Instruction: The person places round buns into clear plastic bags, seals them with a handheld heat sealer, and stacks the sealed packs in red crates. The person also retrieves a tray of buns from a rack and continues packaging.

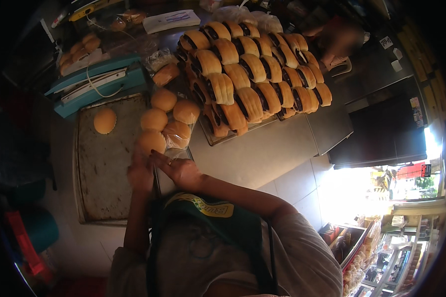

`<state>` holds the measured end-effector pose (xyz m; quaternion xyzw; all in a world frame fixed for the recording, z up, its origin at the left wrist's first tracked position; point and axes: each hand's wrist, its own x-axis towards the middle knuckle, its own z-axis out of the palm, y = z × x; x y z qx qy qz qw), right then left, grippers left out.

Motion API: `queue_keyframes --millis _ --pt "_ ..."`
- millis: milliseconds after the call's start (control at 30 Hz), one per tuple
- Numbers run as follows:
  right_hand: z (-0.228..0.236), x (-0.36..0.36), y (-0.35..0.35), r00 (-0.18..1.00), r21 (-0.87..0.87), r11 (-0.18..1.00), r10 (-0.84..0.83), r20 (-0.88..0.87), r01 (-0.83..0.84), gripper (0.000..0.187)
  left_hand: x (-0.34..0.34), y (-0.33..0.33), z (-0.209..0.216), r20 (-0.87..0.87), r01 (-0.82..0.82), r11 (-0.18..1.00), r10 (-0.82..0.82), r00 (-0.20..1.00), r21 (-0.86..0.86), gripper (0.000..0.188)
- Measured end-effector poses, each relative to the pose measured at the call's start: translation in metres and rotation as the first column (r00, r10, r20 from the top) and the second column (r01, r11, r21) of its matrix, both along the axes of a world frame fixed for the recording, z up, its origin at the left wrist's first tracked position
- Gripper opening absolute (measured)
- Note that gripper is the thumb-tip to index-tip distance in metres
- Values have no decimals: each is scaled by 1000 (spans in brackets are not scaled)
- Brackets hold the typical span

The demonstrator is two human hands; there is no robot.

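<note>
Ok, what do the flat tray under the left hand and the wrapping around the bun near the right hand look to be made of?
The flat tray looks like bare metal, dull grey and mottled with wear, with a thin raised rim. The wrapping around the bun looks like thin clear plastic film: it shines, wrinkles, and the crust shows through. The left hand and right hand both appear open.

Grey short-sleeved shirt [302, 247] worn; dark green apron [218, 222] with yellow patch at bib; forearms left bare.
</note>
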<state>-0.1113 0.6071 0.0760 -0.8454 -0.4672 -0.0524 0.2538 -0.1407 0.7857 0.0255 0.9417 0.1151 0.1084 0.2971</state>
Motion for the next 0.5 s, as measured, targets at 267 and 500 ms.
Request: queue_keyframes --millis 267,500 --pt "-22 -4 3 991 -252 962 84 -102 -107 58 -5 99 10 -100 -234 868 306 947 439 44" --pt "-26 -2 2 997 -119 990 63 -50 -69 61 92 177 -3 95 -234 888 214 972 396 68"
